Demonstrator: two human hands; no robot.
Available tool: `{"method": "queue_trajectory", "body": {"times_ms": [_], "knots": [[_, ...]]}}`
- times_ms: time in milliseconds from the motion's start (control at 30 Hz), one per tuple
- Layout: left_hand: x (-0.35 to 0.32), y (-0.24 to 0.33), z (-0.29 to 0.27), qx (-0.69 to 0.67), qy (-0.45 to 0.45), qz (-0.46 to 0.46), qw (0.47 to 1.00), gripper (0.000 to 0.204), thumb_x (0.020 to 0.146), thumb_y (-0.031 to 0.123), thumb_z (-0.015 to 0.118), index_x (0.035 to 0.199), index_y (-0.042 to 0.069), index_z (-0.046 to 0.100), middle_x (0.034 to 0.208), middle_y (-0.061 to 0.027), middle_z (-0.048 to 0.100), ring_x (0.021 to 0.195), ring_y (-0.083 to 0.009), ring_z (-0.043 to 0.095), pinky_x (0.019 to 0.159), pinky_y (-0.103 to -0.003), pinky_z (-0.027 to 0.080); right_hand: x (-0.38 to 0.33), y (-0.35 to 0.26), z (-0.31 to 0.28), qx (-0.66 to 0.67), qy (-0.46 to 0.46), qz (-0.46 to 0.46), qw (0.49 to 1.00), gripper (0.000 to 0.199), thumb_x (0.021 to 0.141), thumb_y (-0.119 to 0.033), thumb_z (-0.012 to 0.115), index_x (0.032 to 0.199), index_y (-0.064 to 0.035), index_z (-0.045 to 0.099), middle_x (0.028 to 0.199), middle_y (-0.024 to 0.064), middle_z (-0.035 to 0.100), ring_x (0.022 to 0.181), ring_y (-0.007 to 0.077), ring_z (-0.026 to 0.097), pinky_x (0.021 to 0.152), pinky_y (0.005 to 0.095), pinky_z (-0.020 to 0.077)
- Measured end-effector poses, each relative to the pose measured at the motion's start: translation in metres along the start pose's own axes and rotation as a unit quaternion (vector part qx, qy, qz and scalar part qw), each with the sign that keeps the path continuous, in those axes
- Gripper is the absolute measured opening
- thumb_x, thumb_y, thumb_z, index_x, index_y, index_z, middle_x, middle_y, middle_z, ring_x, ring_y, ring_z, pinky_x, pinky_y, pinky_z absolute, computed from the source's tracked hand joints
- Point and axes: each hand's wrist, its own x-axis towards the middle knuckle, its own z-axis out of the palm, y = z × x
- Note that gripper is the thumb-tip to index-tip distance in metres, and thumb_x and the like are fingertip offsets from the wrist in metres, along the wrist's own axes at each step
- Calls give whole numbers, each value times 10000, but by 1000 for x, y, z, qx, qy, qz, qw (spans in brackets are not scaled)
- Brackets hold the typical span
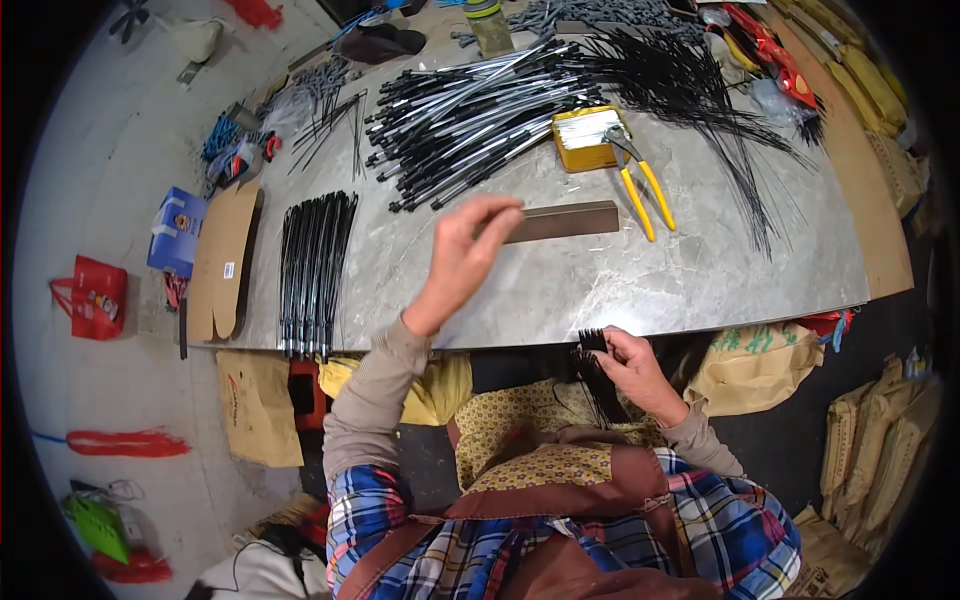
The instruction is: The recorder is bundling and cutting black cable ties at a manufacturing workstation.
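My left hand (466,252) is raised over the grey table, its thumb and fingertips brought together by the left end of a dark brown bar (572,221). Whatever may be pinched there is too small to make out. Below the table's front edge, in front of my apron, my right hand (640,374) is closed on a bundle of thin black strips (602,388) with even, comb-like upper ends. Pliers with yellow handles (648,200) lean on a yellow box (584,150) holding white pieces, beyond the bar.
A large pile of black-and-silver rods (470,125) covers the table's back middle. Loose thin black strips (690,90) spread at the back right. A neat row of black rods (318,265) lies left, beside a cardboard piece (222,265). A lidded jar (488,28) stands behind.
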Motion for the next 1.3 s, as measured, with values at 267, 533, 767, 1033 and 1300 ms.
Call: {"method": "queue_trajectory", "body": {"times_ms": [267,533,767,1033,1300], "knots": [[147,-48,13,144,41,161,976,113,876,60,662,945,-5,723,863,-75,710,655,-193,587,628,-299,477,4,-20,-4,-21,-34,16,999,100,920,-31,667,985,-8,595,815,31,561,610,109,437,569,266,366],[251,-77,41,317,51,248,914,175,858,90,671,1027,55,698,910,-97,699,783,-302,630,714,-384,498,7,-23,-9,-2,-14,-8,1000,166,920,-71,700,1061,5,657,837,46,590,620,151,453,592,276,378],[269,-78,57,463,12,263,847,488,750,10,646,1230,95,621,933,-109,667,851,-350,611,785,-425,497,9,-11,-12,-10,-37,-72,997,156,953,-64,651,1080,20,616,916,72,640,723,193,557,683,309,441],[236,-11,32,417,70,394,816,641,721,-99,594,1334,89,576,993,-86,641,863,-291,580,773,-374,490,3,2,-2,42,-18,-18,999,65,975,-52,615,1025,-12,602,831,2,582,684,93,491,632,248,394],[136,147,-25,287,81,458,838,669,772,-139,577,1401,85,543,986,-61,651,821,-187,596,718,-281,492,1,11,-3,172,-21,-4,985,71,980,-33,571,1036,-28,615,840,-28,605,666,36,481,607,164,358]]}}
